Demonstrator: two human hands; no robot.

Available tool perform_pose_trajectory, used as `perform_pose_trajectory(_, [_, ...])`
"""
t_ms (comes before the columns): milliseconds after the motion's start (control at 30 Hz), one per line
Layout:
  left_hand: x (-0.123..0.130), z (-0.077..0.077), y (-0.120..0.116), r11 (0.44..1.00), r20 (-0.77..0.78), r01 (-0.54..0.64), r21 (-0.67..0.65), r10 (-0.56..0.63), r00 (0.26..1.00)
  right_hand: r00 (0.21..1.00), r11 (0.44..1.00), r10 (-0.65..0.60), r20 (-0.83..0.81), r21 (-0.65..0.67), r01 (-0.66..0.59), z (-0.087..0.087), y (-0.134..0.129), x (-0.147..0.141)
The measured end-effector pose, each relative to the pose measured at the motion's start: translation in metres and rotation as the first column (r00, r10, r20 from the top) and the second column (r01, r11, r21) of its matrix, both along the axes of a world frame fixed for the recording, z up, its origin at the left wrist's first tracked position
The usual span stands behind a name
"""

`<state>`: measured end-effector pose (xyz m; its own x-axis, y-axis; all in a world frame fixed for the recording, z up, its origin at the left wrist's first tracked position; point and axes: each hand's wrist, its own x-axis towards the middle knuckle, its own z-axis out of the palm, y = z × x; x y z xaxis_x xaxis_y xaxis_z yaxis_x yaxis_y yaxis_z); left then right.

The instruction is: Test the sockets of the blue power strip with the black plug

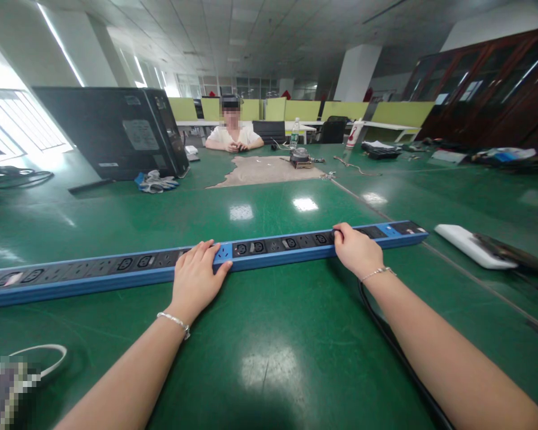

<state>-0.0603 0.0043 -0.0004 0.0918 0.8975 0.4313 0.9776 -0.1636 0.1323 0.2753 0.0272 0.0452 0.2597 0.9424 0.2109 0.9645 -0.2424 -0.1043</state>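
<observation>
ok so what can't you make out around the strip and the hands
All in the head view:
- Strip: its far left end is cut off by the left edge.
- Sockets under the left hand: covered by it.
- Cable: upper end hidden behind the right hand; the other runs out past the bottom edge.
- Bottle: print too small to read.

Black computer case point(112, 134), gloves point(156, 183), plastic bottle point(295, 135)
</observation>
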Motion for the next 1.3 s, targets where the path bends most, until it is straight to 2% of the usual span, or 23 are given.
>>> perform_pose_trajectory(200, [0.001, 0.000, 0.000, 1.000, -0.001, 0.017, 0.016, -0.017, 1.000, 1.000, 1.000, 0.005, 0.022, 0.004, -0.005, -0.002, 0.000, -0.003])
perform_pose_trajectory(433, [0.003, 0.001, 0.000, 1.000, 0.082, -0.021, 0.003, 0.021, 0.996, 1.000, 1.000, -0.023, 0.001, 0.020, 0.023, -0.003, 0.000, -0.005])
perform_pose_trajectory(967, [0.009, -0.001, -0.001, 0.997, 0.180, -0.023, 0.079, 0.008, 0.984, 0.994, 0.992, -0.105, 0.031, -0.064, 0.107, 0.001, 0.003, -0.011])
perform_pose_trajectory(1300, [0.008, 0.001, 0.001, 0.999, 0.228, -0.020, 0.045, 0.010, 0.974, 0.994, 0.990, -0.105, 0.023, -0.094, 0.107, 0.001, 0.004, -0.010])
